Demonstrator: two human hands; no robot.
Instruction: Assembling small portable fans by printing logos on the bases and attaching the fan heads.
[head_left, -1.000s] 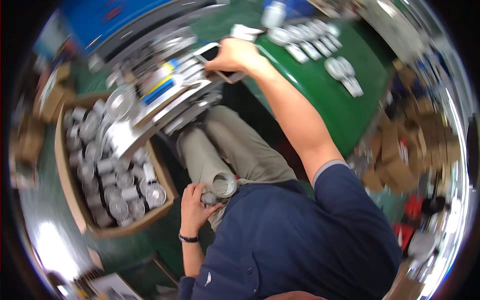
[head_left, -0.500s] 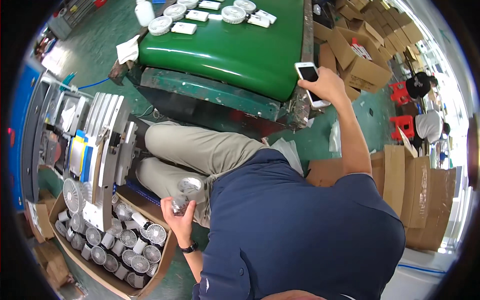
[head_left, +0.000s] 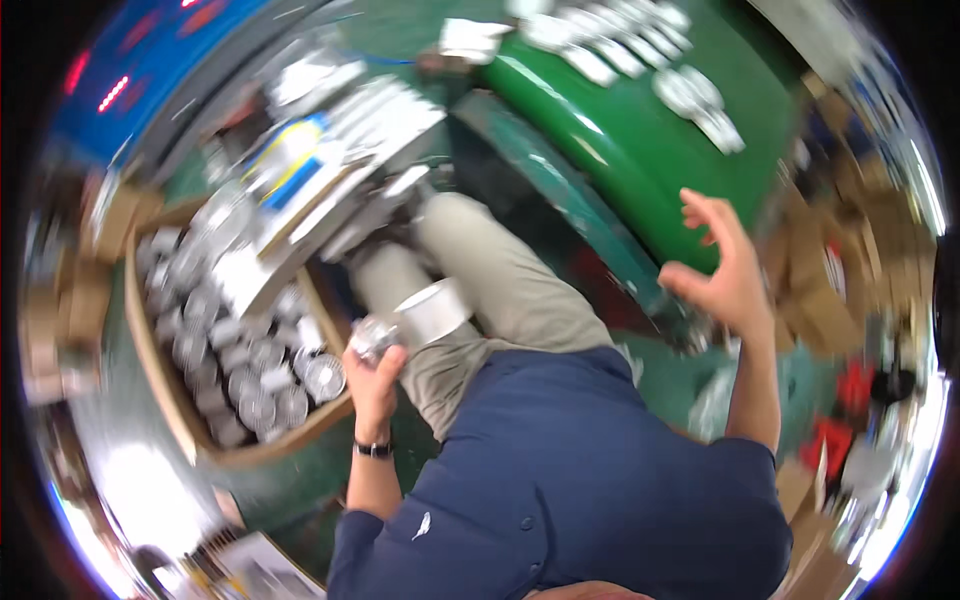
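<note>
My left hand (head_left: 378, 388) is closed round a small, clear, shiny rounded thing (head_left: 376, 338), blurred, held above the box of fans' right side. Against it, over my thigh, is a white round thing (head_left: 433, 311) like a short cylinder; whether the two are joined I cannot tell. My right hand (head_left: 722, 275) hangs in the air by the near right end of the green belt (head_left: 610, 140), fingers spread and nothing in them. Several white handheld fans (head_left: 690, 95) lie on the belt. More fans (head_left: 255, 385) fill a cardboard box (head_left: 175, 400) at my left.
A metal machine part (head_left: 350, 130) with yellow and blue strips juts over the box. A dark green frame edge (head_left: 560, 185) runs below the belt. White cloth (head_left: 472, 40) sits at the belt's far left corner. Cardboard boxes (head_left: 820, 270) and red stools (head_left: 830, 445) stand at right.
The view has turned and blurred. My right hand held a white phone over the belt's right edge; now it is open and the phone is out of sight. My left hand keeps its hold.
</note>
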